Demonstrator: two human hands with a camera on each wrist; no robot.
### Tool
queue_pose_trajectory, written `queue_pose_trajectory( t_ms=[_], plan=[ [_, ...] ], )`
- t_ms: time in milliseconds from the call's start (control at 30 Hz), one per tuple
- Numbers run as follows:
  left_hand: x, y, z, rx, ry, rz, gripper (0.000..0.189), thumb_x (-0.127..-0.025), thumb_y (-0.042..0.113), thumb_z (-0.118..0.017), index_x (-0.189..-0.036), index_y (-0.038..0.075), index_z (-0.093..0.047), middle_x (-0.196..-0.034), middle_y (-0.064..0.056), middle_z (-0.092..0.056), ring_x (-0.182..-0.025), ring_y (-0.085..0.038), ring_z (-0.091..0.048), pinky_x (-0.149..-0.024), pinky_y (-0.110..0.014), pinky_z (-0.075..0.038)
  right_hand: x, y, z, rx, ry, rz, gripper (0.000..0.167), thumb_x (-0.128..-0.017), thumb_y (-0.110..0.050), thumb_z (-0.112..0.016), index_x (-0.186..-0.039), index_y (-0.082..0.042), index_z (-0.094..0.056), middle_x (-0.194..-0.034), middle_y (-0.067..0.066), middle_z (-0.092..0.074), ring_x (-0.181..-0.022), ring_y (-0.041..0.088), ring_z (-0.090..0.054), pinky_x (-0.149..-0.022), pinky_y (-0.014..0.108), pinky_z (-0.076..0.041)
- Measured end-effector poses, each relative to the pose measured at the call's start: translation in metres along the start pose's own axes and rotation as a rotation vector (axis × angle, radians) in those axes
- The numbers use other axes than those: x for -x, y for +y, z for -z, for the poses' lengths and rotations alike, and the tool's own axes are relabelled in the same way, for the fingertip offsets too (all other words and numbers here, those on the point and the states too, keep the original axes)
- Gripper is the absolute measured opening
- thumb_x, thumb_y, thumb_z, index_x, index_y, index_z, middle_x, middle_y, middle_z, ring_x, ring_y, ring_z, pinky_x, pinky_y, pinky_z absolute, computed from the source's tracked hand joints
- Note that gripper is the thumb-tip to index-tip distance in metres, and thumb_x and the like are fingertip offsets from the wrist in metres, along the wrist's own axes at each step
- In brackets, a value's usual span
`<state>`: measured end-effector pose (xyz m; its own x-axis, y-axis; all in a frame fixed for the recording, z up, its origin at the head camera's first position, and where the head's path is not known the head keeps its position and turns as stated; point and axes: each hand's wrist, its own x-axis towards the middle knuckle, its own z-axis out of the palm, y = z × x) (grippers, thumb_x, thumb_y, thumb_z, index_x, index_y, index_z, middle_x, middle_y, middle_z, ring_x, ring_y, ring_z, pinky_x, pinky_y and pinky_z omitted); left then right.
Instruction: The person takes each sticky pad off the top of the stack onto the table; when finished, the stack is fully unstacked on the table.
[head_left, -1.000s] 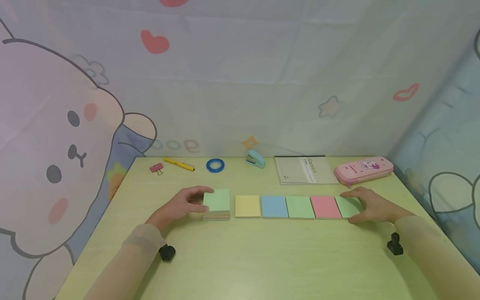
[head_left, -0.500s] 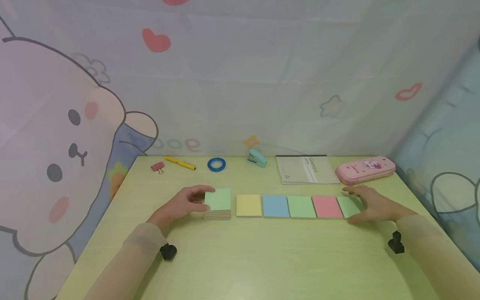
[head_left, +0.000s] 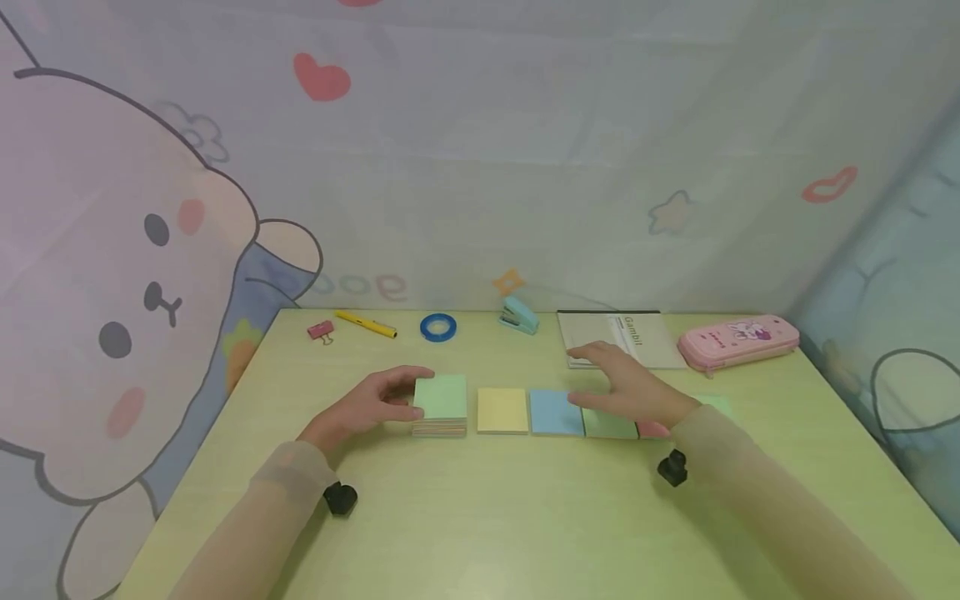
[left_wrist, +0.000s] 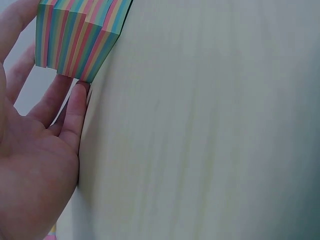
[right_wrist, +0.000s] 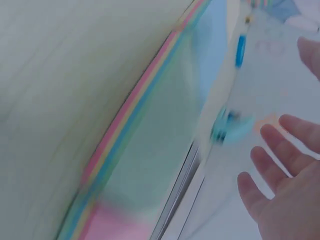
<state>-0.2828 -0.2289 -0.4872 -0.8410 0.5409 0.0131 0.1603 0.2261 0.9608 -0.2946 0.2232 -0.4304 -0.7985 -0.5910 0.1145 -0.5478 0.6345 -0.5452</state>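
My left hand point(head_left: 372, 400) holds a stack of sticky note pads point(head_left: 440, 398) by its left side, thumb at the near corner and fingers at the far one. The left wrist view shows the striped paper edges of the stack point(left_wrist: 80, 37). To the right lies a row of single pads: yellow point(head_left: 502, 411), blue point(head_left: 555, 414), green point(head_left: 611, 423), pink point(head_left: 652, 430) and another green point(head_left: 715, 403). Over this row my right hand point(head_left: 628, 387) hovers with fingers spread and nothing held, partly covering the pads on the right.
Along the table's back edge lie a pink binder clip point(head_left: 320, 330), a yellow pen point(head_left: 366, 323), a blue tape roll point(head_left: 438, 327), a light-blue stapler point(head_left: 519, 316), a notebook point(head_left: 660, 337) and a pink pencil case point(head_left: 738, 342). A printed cloth point(head_left: 480, 167) hangs behind.
My right hand has left the rightmost green pad and moved left over the row. The left hand stays at the stack. The whole head view has shifted slightly.
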Motion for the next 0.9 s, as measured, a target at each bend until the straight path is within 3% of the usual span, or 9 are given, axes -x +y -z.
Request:
queue_pose_trajectory(
  t_ms=[233,400,500,600,900],
  plan=[
    [0.000,-0.002,0.000,0.024,0.000,-0.007,0.066,-0.095,0.005,-0.077,-0.155,0.003,-0.048,-0.146,-0.023,-0.057,-0.128,-0.036,-0.056,-0.100,-0.025,-0.053,-0.055,-0.062,-0.044,-0.013,-0.098,0.097,0.076,-0.097,-0.045,-0.073,-0.155,-0.003,-0.047,-0.155,0.014,-0.051,-0.147,0.034,-0.041,-0.119,0.056,-0.036],
    [0.002,0.002,0.001,0.002,0.002,0.005,0.069,-0.095,0.007,-0.078,-0.156,0.003,-0.046,-0.148,-0.022,-0.056,-0.134,-0.038,-0.054,-0.111,-0.040,-0.050,-0.082,-0.089,-0.073,0.068,-0.153,0.148,0.083,-0.094,-0.051,-0.075,-0.155,-0.003,-0.046,-0.154,0.012,-0.050,-0.141,0.030,-0.045,-0.116,0.048,-0.042],
    [0.001,0.003,0.002,-0.009,-0.007,0.013,0.068,-0.094,0.010,-0.079,-0.154,0.004,-0.047,-0.148,-0.020,-0.056,-0.136,-0.037,-0.053,-0.117,-0.053,-0.042,-0.091,-0.099,-0.086,0.103,-0.148,0.140,0.087,-0.091,-0.055,-0.077,-0.155,-0.005,-0.047,-0.152,0.011,-0.051,-0.135,0.027,-0.047,-0.110,0.043,-0.047],
    [0.001,0.003,0.002,-0.002,-0.027,0.011,0.069,-0.092,0.010,-0.081,-0.153,0.004,-0.048,-0.148,-0.019,-0.056,-0.137,-0.036,-0.051,-0.119,-0.058,-0.037,-0.096,-0.107,-0.093,0.105,-0.146,0.110,0.090,-0.089,-0.058,-0.079,-0.155,-0.005,-0.048,-0.149,0.010,-0.053,-0.128,0.024,-0.049,-0.103,0.039,-0.049],
    [0.002,0.000,0.006,-0.034,-0.033,0.006,0.075,-0.088,0.010,-0.085,-0.153,0.006,-0.048,-0.150,-0.015,-0.055,-0.138,-0.033,-0.051,-0.116,-0.051,-0.040,-0.107,-0.110,-0.106,0.122,-0.140,0.070,0.085,-0.087,-0.057,-0.080,-0.149,-0.007,-0.053,-0.136,0.006,-0.059,-0.113,0.017,-0.053,-0.091,0.032,-0.051]
  ],
)
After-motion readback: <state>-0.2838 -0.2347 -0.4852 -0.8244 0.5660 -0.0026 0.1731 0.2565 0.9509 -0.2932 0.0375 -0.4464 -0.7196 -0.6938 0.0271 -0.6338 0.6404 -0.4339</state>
